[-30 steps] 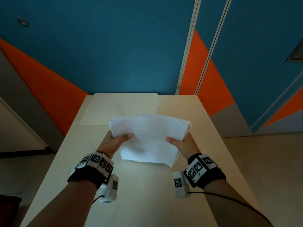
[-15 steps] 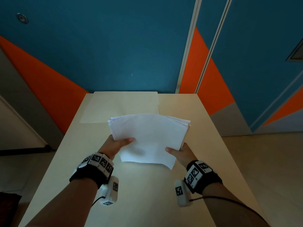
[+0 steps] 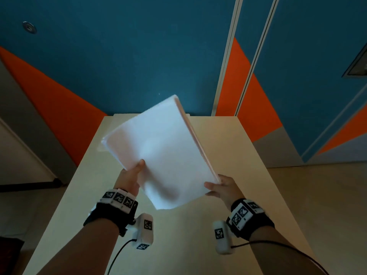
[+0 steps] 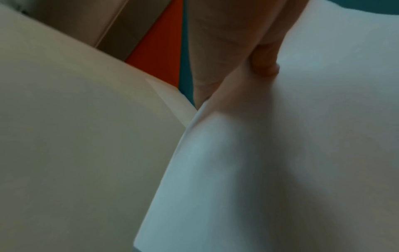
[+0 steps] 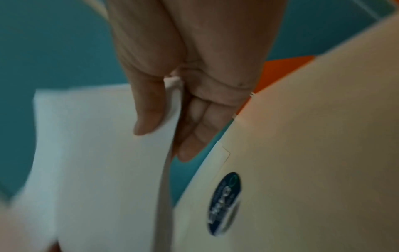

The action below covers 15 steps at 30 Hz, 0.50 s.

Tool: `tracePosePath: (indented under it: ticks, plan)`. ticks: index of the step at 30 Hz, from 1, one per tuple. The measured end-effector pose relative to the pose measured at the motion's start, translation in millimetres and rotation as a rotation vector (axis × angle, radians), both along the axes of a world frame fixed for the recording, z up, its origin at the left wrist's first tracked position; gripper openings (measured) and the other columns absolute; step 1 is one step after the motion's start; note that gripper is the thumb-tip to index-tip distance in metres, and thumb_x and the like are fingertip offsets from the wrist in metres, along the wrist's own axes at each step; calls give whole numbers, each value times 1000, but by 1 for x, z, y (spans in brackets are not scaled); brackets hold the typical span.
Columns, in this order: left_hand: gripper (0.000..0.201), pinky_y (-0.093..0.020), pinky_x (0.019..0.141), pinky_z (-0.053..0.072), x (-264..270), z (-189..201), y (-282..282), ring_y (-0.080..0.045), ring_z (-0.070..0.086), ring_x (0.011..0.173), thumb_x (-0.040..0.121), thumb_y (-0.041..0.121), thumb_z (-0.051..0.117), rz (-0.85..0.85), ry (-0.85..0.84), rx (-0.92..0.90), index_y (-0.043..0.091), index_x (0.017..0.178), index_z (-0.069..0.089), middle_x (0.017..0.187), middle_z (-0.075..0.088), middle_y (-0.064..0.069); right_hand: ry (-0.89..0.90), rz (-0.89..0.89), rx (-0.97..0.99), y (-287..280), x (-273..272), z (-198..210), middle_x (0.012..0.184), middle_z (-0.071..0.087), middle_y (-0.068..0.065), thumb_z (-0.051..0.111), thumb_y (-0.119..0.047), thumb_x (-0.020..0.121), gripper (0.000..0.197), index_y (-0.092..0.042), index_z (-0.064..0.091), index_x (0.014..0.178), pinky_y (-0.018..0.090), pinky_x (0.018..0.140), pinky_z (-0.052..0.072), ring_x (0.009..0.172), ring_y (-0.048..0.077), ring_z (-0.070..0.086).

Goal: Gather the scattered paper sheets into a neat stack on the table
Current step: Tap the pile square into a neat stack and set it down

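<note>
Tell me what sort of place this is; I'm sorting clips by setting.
Probably an office or a similar institutional room, though that is a guess. A plain pale table stands against a teal and orange painted wall, with grey-framed panels beside it, and both hands hold a stack of white paper sheets.

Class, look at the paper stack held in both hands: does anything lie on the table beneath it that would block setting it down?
Nothing visible does. The paper stack, tilted, is pinched by the left hand and the right hand above bare table. A round sticker lies flat on the table surface.
</note>
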<state>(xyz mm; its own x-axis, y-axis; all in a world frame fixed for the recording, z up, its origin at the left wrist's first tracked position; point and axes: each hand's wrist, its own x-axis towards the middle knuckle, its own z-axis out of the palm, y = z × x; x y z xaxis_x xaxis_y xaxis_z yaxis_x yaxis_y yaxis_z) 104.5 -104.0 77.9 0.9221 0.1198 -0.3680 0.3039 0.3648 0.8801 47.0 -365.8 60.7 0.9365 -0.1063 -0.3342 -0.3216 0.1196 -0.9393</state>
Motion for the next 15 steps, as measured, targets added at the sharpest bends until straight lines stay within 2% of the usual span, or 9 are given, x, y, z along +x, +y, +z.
tracePosePath:
  ticks: [2,3,4,6,8,10,12,13,15]
  plan:
    - [30,-48,101,42,-2,-4,-3,-28,62,104,93,17,51,-50,29,-99,4,118,57,112,66,-11,-42,-95,231,2,2,2,83,68,14,91,-21,49,46,-3,66,84,28,65,59,72,21,70]
    - [26,-47,96,45,-4,-6,-7,-23,68,96,94,21,47,-95,47,-133,8,112,61,105,71,-7,-51,-105,300,4,2,5,79,71,12,94,-28,36,61,-1,66,84,32,67,59,74,24,71]
    - [26,-44,90,48,-7,-8,-11,-18,72,88,95,25,44,-147,68,-162,10,107,63,99,74,-3,-45,-99,307,9,2,9,75,74,9,94,-31,33,68,3,67,86,34,69,59,74,24,72]
    - [30,-40,85,50,-10,-17,-16,-19,71,92,93,29,48,-213,100,-185,8,110,62,107,71,-3,-12,-99,189,16,2,18,68,75,-4,87,-27,53,58,3,67,99,29,73,56,71,14,71]
    - [57,-40,82,54,-14,-23,-12,-28,63,108,73,31,74,-234,102,-189,3,120,58,118,66,-12,-41,-138,80,16,4,25,79,74,-8,73,-16,77,35,-4,67,109,27,78,55,67,2,70]
    - [87,-38,79,59,-16,-24,-1,-27,62,109,43,26,90,-236,73,-180,6,122,57,118,67,-10,-104,-167,84,10,5,30,92,70,0,67,-5,82,30,-5,64,111,22,70,58,66,2,70]
    - [92,-39,85,57,-13,-29,19,-24,63,108,32,23,93,-209,9,-154,13,118,60,117,69,-8,-152,-155,39,1,7,38,100,70,8,69,-3,78,34,-5,63,112,18,63,58,70,6,70]
    - [94,-40,87,56,-13,-29,29,-24,64,108,29,26,94,-218,-15,-121,15,116,61,117,69,-8,-172,-130,26,-4,8,41,102,71,8,76,-9,72,40,-6,65,110,19,65,58,73,9,70]
    - [95,-41,86,56,-11,-23,46,-26,65,106,28,35,93,-295,-77,17,15,115,62,118,69,-8,-183,-92,47,-17,12,42,90,76,-2,92,-35,38,69,-15,67,100,22,66,59,75,10,72]
